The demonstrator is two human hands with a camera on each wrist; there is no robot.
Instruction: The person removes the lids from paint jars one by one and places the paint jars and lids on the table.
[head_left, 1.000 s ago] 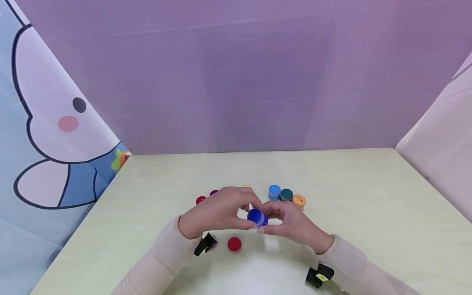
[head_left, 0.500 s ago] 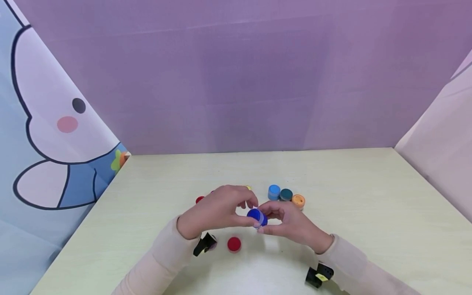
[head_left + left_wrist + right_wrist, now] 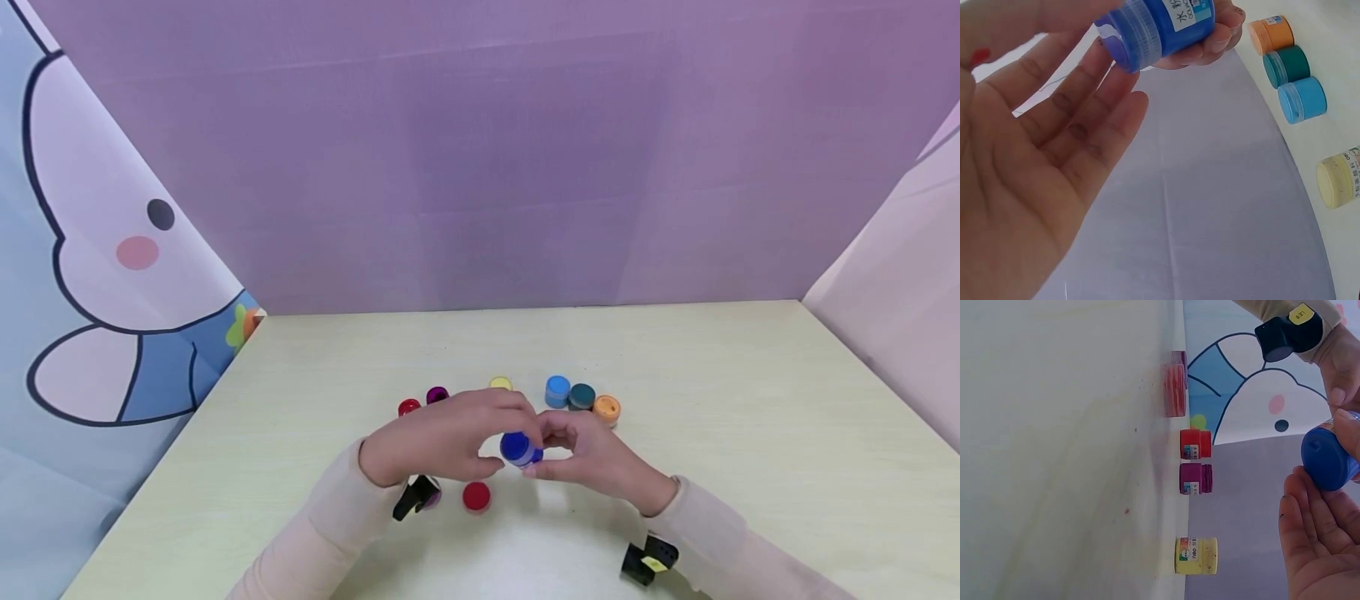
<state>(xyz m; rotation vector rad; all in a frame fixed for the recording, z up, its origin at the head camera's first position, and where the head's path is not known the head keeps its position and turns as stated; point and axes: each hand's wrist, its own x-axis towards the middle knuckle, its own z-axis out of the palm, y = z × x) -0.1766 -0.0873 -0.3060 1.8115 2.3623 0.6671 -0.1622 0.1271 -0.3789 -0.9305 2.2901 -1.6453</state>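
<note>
A blue jar (image 3: 516, 448) is held tilted between two hands above the worktop (image 3: 712, 375).
The right hand (image 3: 596, 454) pinches the jar between thumb and fingers, while the left hand (image 3: 453, 433) curves around its ribbed end with the fingers spread and the thumb apart from it; whether a fingertip touches the jar, I cannot tell. Beyond the right hand, a light blue jar (image 3: 557, 392), a dark green jar (image 3: 581, 396) and an orange jar (image 3: 607, 409) stand in a close row. Beyond the left hand are a yellow jar (image 3: 500, 382), a purple jar (image 3: 437, 394) and a red jar (image 3: 408, 406). A red-topped container (image 3: 476, 497) stands nearer the person, beside a purple item (image 3: 432, 500) partly hidden by the left wrist camera (image 3: 415, 498).
</note>
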